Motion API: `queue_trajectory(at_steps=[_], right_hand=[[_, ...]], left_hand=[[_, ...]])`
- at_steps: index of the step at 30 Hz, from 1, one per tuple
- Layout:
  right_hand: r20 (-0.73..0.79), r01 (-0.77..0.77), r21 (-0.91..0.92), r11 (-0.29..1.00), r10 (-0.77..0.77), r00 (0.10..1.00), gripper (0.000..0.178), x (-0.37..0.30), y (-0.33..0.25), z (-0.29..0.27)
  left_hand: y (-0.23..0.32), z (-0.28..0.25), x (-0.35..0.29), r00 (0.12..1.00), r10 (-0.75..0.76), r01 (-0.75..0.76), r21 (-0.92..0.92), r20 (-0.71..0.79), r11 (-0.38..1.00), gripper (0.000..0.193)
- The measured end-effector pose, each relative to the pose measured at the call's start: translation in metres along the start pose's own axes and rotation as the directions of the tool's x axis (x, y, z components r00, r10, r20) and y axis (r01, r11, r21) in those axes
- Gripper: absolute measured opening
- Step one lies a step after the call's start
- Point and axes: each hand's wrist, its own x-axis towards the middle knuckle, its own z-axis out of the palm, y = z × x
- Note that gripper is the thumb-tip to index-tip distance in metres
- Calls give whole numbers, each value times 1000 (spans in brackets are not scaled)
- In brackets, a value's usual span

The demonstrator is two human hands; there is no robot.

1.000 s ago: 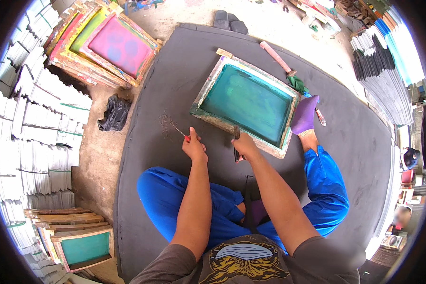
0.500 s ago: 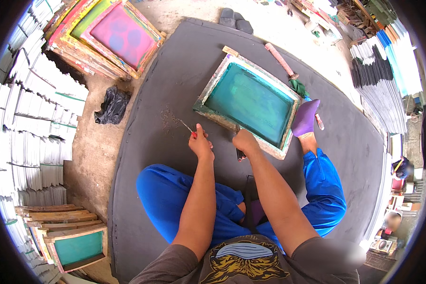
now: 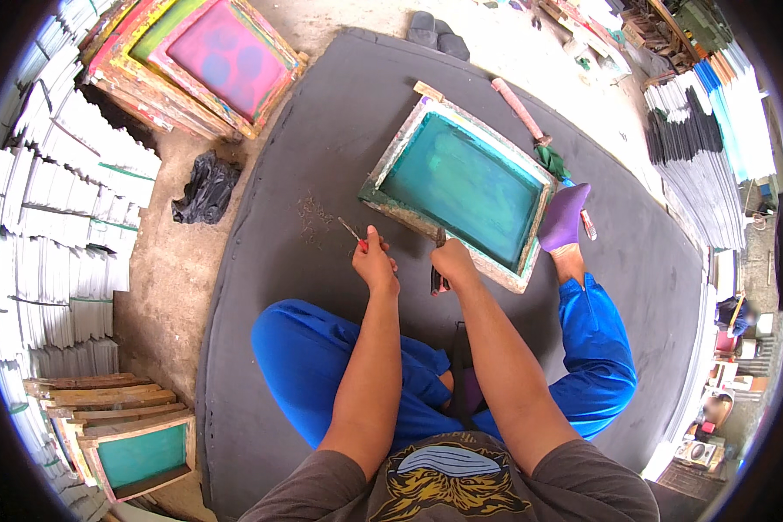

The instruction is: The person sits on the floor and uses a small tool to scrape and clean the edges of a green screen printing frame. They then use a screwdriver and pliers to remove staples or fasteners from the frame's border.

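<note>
A wood-framed printing screen [image 3: 461, 187] with teal mesh lies tilted before me on the dark mat. My left hand [image 3: 376, 261] is closed around a red-handled screwdriver [image 3: 351, 231], its thin metal shaft pointing up and left. Beside the frame's near edge, my right hand [image 3: 452, 264] grips pliers [image 3: 436, 280] with dark and red handles. The jaws are at the frame's near edge; whether they touch it I cannot tell. Small dark bits, perhaps staples [image 3: 315, 217], are scattered on the mat just beyond the screwdriver tip.
My purple-socked foot [image 3: 565, 217] rests against the frame's right side. Past it lie a pink-handled tool [image 3: 520, 110] and green cloth [image 3: 550, 160]. Stacked screens [image 3: 226, 56], a black plastic bag [image 3: 207, 187] and white bundles [image 3: 61, 261] stand left; slippers [image 3: 438, 35] lie at the far edge.
My left hand and the screwdriver have shifted slightly right. The pliers' jaws stand a little more upright above my right fist. The frame stays in about the same place on the mat.
</note>
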Motion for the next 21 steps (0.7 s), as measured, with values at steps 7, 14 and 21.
queue_trajectory(at_steps=[7,14,21], right_hand=[[29,32,-35,999,-31,999,21,16,11,-2],[-167,110,-151,982,-135,977,22,27,32,27],[-210,107,-153,982,-138,968,27,24,40,35]], left_hand=[[-1,2,-2,1000,-7,7,-6,18,1000,40],[-4,4,0,1000,2,-2,0,-1,1000,40],[-2,7,-5,1000,12,-11,47,-25,999,40]])
